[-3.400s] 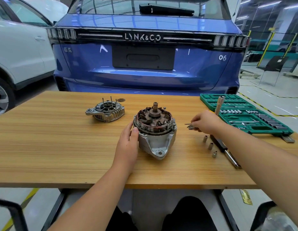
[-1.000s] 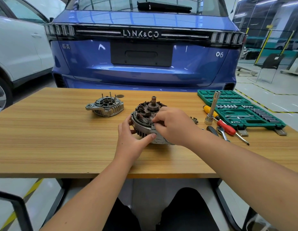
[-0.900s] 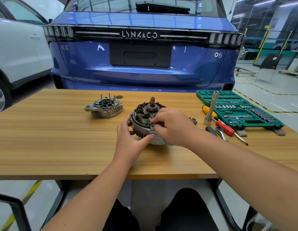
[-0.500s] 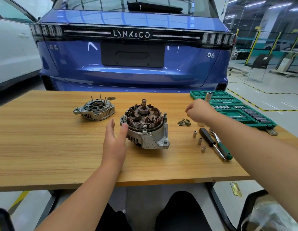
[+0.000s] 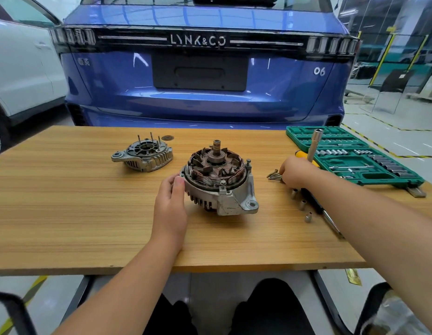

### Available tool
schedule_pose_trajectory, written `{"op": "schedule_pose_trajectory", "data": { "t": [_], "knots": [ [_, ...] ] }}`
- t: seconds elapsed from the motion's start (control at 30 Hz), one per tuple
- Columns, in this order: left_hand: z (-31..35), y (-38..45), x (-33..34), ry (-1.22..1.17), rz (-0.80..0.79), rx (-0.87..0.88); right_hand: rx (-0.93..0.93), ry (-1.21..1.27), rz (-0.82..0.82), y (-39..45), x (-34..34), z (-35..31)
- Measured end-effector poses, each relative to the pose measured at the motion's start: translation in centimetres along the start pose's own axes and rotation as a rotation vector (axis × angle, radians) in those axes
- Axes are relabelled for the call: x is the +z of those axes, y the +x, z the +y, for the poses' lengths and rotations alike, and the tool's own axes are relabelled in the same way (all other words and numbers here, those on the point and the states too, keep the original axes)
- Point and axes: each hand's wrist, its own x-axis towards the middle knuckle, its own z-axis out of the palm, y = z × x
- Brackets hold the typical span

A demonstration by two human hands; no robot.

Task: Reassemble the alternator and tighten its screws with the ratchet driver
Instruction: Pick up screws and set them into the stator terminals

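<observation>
The alternator body (image 5: 219, 187) stands mid-table with its copper windings and rotor shaft facing up. My left hand (image 5: 170, 209) rests against its left side, thumb on the rim and fingers fairly straight. The detached rear cover (image 5: 143, 155), with studs sticking up, lies behind and to the left. To the right of the alternator, my right hand (image 5: 294, 174) sits on a small pile of screws (image 5: 273, 175), its fingers curled down onto them. The ratchet driver (image 5: 331, 221) lies under my right forearm, mostly hidden.
Three small sockets (image 5: 302, 204) stand near the driver. An open green socket case (image 5: 355, 155) sits at the right, with a steel extension bar (image 5: 314, 143) upright and a yellow screwdriver handle (image 5: 300, 154) beside it. A blue car (image 5: 198, 81) is parked behind the wooden table (image 5: 65, 201).
Both hands left the alternator's top. My right hand went right and came down on the screw pile. My left hand came back against the housing's left side.
</observation>
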Motion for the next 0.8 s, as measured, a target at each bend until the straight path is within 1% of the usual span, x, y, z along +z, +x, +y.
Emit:
{"op": "schedule_pose_trajectory", "data": {
  "t": [0.23, 0.37, 0.47, 0.57, 0.67, 0.8],
  "knots": [
    [-0.3, -0.1, -0.3, -0.010, 0.071, 0.002, -0.026, -0.058, 0.008, -0.3, 0.6, -0.2],
    [0.0, -0.2, -0.2, 0.026, 0.036, -0.001, -0.064, -0.100, 0.021, -0.7, 0.7, -0.3],
    [0.0, -0.4, -0.2, 0.148, -0.028, 0.013, -0.061, 0.042, 0.089, -0.7, 0.4, -0.1],
    [0.1, -0.4, -0.2, 0.239, -0.126, 0.047, -0.115, 0.194, 0.182, -1.0, -0.3, 0.1],
    [0.1, -0.6, -0.1, 0.258, -0.169, 0.059, -0.173, 0.476, 0.224, -1.9, -1.0, 0.1],
    [0.4, -1.0, 0.1, 0.263, -0.170, 0.056, -0.167, 0.878, 0.194, -3.7, -2.2, -0.3]
  ]
}}
